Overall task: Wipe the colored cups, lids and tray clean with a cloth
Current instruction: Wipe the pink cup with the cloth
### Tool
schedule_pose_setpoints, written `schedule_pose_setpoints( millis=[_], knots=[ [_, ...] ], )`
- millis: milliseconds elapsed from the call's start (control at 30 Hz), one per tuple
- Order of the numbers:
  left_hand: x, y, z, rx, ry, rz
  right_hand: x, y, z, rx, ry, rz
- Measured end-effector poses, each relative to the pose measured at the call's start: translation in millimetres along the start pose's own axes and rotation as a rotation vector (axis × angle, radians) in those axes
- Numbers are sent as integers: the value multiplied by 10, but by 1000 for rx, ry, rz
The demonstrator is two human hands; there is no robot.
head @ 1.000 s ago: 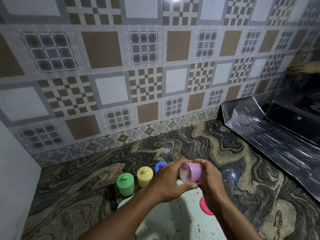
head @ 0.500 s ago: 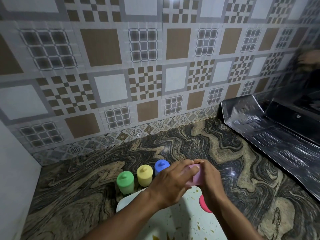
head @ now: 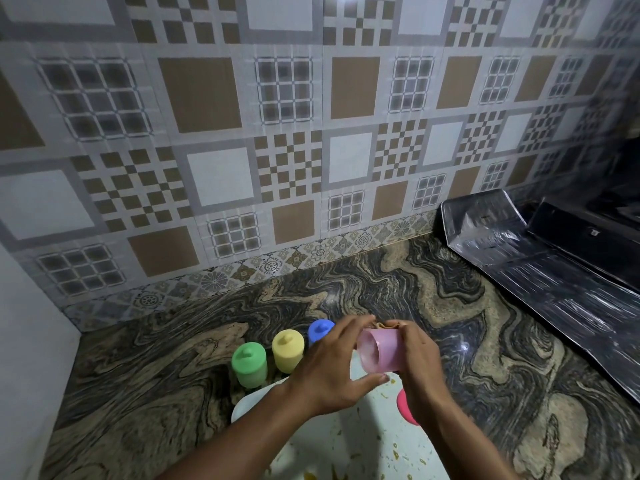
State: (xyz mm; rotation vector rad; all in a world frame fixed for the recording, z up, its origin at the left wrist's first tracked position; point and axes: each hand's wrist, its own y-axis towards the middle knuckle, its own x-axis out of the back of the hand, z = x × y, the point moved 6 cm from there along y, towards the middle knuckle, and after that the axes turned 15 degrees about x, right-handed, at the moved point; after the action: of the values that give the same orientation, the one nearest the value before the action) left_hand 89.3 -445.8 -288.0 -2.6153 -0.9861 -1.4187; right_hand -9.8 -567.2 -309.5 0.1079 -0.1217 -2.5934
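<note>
Above the white tray [head: 346, 445], you hold the pink cup [head: 379, 349] in the air on its side, with its open mouth turned to your left and a little toward you. Your left hand [head: 332, 372] grips it near the rim, thumb underneath and fingers curled over the top. Your right hand [head: 419, 368] curls round the closed end, and a bit of tan cloth [head: 384, 325] shows at the top between its fingers and the cup. Below your right wrist a pink lid [head: 405, 407] lies at the right edge of the tray, partly hidden by your arm. Yellowish crumbs and smears dot the tray's surface. Just beyond the tray's far left corner three lidded cups stand upright in a slanting row on the swirled stone counter [head: 485, 341]: the green cup [head: 248, 363] nearest you, the yellow cup [head: 287, 349] beside it, and the blue cup [head: 320, 330] farthest, half hidden behind your left hand. A patterned tile wall [head: 214, 133] rises behind the counter, and a shiny black sheet [head: 536, 271] lies well off to your right.
</note>
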Motion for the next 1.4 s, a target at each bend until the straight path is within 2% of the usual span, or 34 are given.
schedule_pose_setpoints(
  millis=[33,167,200,333,400,467,533,567,633,733,800,933,1033,1133,1267,1400],
  knots=[
    [-7,-1,-9,10,-20,1,-1,-2,17,16,-1,1],
    [-54,-32,-88,-193,160,-43,-40,28,53,41,-28,25],
    [-52,-21,-58,-195,168,-44,-40,30,55,49,-37,29],
    [-10,29,2,63,-82,27,-1,23,47,114,-49,23],
    [-26,23,-34,49,-97,16,-13,24,51,102,-25,26],
    [-63,-13,-111,-97,35,7,-13,44,-2,-10,8,11],
    [-97,-42,-126,-246,165,-11,-24,35,-94,-227,95,8],
    [-96,-29,-113,-267,183,-11,-13,33,-144,-326,128,3],
    [-38,49,-33,-194,148,-15,78,70,-214,-443,168,-52],
    [74,257,201,29,103,-18,275,182,-210,-523,300,-130],
    [92,406,340,156,70,45,391,254,-247,-565,381,-174],
    [-8,730,482,327,118,205,383,344,-161,-534,482,-81],
    [-191,921,560,377,207,289,329,297,-144,-522,427,-16],
    [-382,1051,607,380,334,324,391,279,-320,-547,254,-64],
    [-544,1144,621,346,480,364,466,241,-446,-550,143,-59],
    [-640,1164,682,360,494,388,500,231,-442,-531,103,-15]
  ],
)
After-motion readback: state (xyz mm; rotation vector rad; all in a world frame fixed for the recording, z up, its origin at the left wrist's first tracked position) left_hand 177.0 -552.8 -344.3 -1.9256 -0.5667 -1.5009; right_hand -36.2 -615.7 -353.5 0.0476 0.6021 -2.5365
